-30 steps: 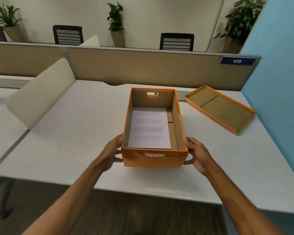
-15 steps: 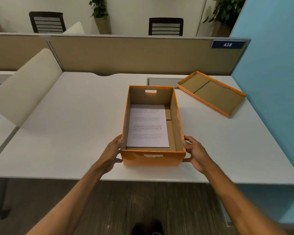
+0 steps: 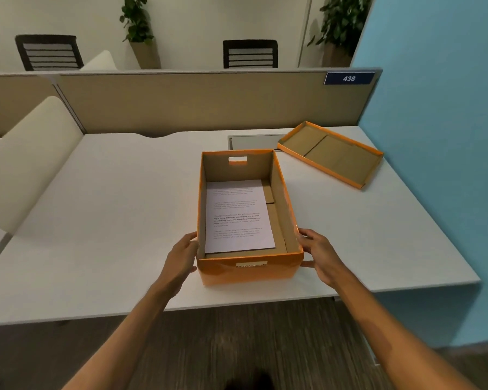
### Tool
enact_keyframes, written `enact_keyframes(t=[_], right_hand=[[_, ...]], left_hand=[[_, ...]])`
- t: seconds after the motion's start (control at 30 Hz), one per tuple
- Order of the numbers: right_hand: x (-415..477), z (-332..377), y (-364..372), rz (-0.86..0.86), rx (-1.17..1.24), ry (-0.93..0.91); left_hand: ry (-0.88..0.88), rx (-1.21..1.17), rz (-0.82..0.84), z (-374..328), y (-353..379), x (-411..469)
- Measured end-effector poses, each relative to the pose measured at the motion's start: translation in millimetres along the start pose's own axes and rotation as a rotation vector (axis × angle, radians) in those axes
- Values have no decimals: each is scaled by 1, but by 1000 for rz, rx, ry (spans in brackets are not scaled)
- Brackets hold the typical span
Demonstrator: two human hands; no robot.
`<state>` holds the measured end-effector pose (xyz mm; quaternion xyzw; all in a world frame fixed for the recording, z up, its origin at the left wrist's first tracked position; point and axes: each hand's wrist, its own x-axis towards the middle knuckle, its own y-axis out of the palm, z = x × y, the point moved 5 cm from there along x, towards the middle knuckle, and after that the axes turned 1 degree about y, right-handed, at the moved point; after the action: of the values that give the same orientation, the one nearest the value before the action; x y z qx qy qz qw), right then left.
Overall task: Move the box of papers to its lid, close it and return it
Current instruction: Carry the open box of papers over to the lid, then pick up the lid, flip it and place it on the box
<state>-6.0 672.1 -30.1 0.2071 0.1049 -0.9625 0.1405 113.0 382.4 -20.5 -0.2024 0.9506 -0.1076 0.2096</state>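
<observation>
An open orange cardboard box stands near the front edge of the white desk, with a printed sheet of paper lying flat inside. My left hand presses against the box's left wall near the front corner. My right hand grips the right wall at the opposite corner. The orange lid lies upside down at the desk's back right, apart from the box.
A beige partition with a blue "438" sign closes the desk's back. A blue wall runs along the right. A cream side divider stands at the left. A grey cable flap sits behind the box.
The view has tilted down and pulled back, showing more floor. Both hands stay on the box's sides; the box sits in about the same spot on the desk.
</observation>
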Motion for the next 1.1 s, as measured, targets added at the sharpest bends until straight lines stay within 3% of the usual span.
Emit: enact_keyframes(t=[0.2, 0.47, 0.73, 0.93, 1.1], right_hand=[[-2, 14, -13, -112, -146, -98], [5, 46, -62, -220, -243, -247], [44, 72, -138, -321, -349, -343], [105, 80, -208, -334, -382, -336], [162, 74, -261, -336, -295, -244]], left_hand=[[229, 318, -197, -32, -3, 2], [541, 365, -92, -110, 63, -2], [588, 285, 67, -168, 159, 25], [589, 278, 69, -212, 237, 78], [453, 246, 87, -227, 304, 128]])
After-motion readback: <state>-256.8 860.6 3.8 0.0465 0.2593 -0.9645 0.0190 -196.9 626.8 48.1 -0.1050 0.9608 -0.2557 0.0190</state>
